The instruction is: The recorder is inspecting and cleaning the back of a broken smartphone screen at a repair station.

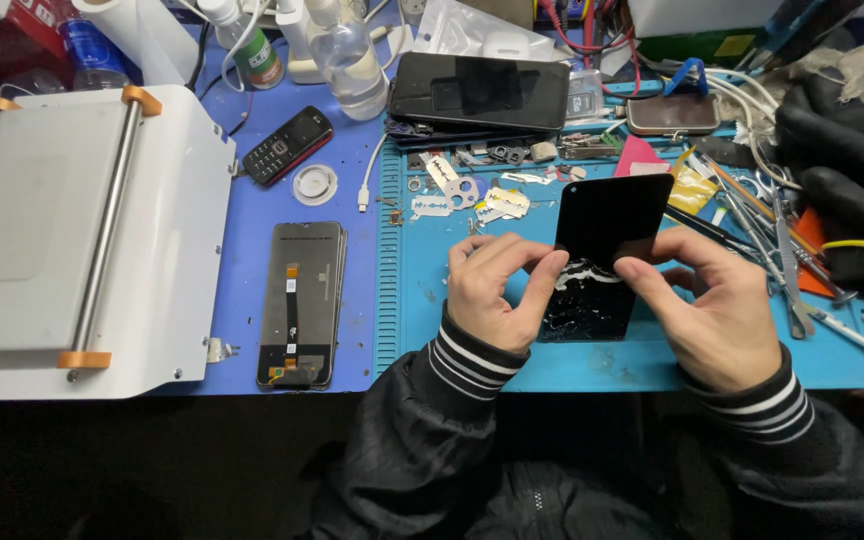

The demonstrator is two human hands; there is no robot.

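Note:
Both my hands hold a black phone screen panel (607,225) upright over the teal work mat (512,355). Its lower part is cracked, with white broken glass showing between my fingers. My left hand (497,290) pinches the panel's left edge with thumb and forefinger. Gripping the right edge is my right hand (717,305), thumb pressed on the face near the crack. Both sleeves are black with striped cuffs.
A second display panel (300,303) lies face down on the blue table, left of the mat. A white machine with a metal plate (62,230) fills the left side. Razor blades (467,195), tweezers (782,250), a keypad phone (287,145), a dark smartphone (479,92) and bottles (347,55) crowd the back.

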